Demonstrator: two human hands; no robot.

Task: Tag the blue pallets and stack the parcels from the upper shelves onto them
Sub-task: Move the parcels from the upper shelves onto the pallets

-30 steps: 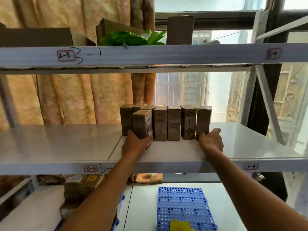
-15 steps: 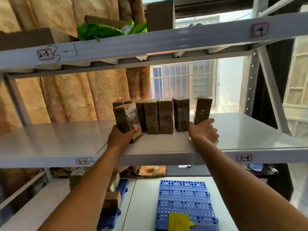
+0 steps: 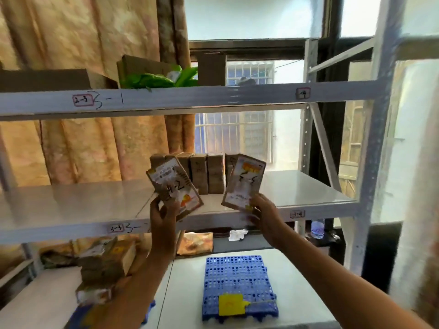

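Since the earlier frame, two parcels have been lifted off the middle shelf [image 3: 71, 210] and tilted toward the camera, label sides showing. The left parcel [image 3: 174, 188], marked 4-2, is gripped at its lower edge by the left hand [image 3: 164, 217], fingers closed round it. The right parcel [image 3: 243, 182] is pinched at its lower corner by the right hand [image 3: 262, 213], fingers likewise closed. Both parcels are held clear of the shelf, just in front of the row of parcels [image 3: 206, 173] left standing upright on it. On the surface below, a blue pallet [image 3: 237, 279] is seen, with a yellow tag [image 3: 231, 304] laid at its near edge. Further parcels are stacked [image 3: 104, 267] at lower left, on a second pallet [image 3: 78, 314] largely hidden by the left arm.
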